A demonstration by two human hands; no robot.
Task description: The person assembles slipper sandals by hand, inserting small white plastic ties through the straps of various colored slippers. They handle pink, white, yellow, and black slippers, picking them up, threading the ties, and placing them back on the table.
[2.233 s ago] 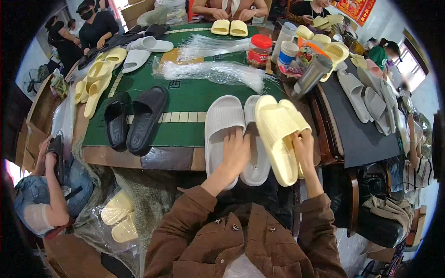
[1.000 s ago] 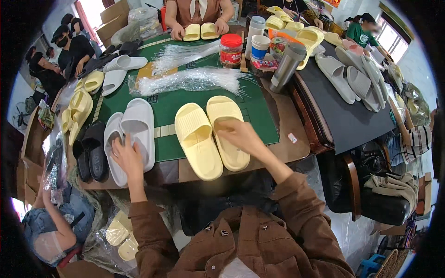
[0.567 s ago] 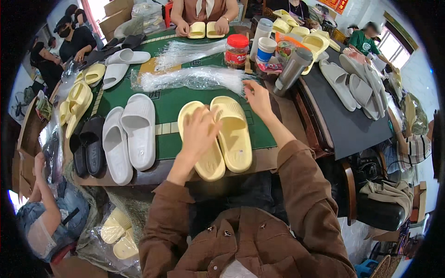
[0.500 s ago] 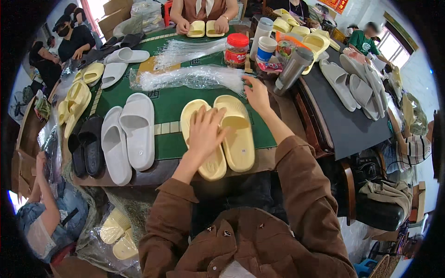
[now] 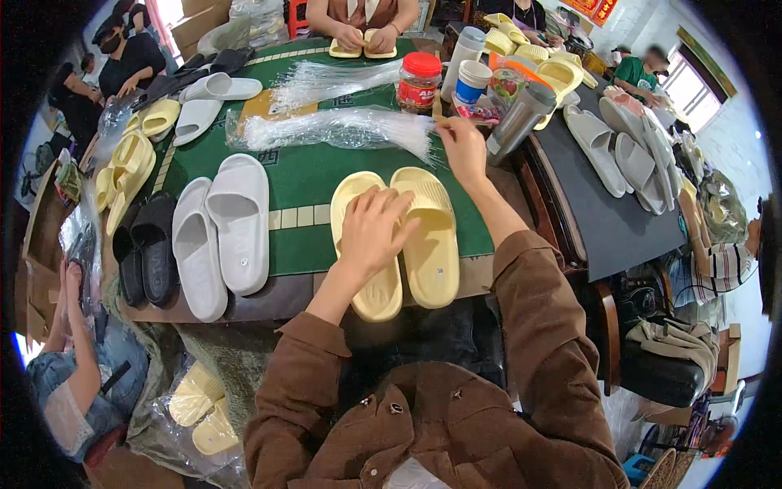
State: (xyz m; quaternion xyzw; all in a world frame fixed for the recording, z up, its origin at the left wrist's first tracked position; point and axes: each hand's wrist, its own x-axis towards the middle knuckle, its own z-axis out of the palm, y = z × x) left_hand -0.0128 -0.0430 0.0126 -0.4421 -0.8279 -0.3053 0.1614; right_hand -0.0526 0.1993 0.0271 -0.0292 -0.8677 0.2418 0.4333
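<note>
A pair of pale yellow slide slippers stands side by side at the table's near edge, toes pointing away from me. My left hand [image 5: 373, 232] lies over the strap of the left slipper [image 5: 378, 295], fingers spread, the tips reaching toward the right slipper [image 5: 432, 257]. My right hand [image 5: 464, 151] is at the right end of a bundle of thin clear plastic ties [image 5: 334, 133], partly in a clear bag. Its thumb and forefinger are pinched together there; whatever is between them is too fine to make out.
Left of the yellow pair stand grey slippers [image 5: 237, 232] and black slippers [image 5: 155, 248]. A red-lidded jar [image 5: 418, 84], a paper cup [image 5: 471, 81] and a steel flask [image 5: 521, 122] crowd the right side. Across the table, a person's hands [image 5: 366, 39] work on yellow slippers. More grey slippers [image 5: 599, 147] lie at right.
My right hand has closed from open fingers into a pinch at the ties' end. The left hand stays on the yellow slippers. The whole view has shifted slightly.
</note>
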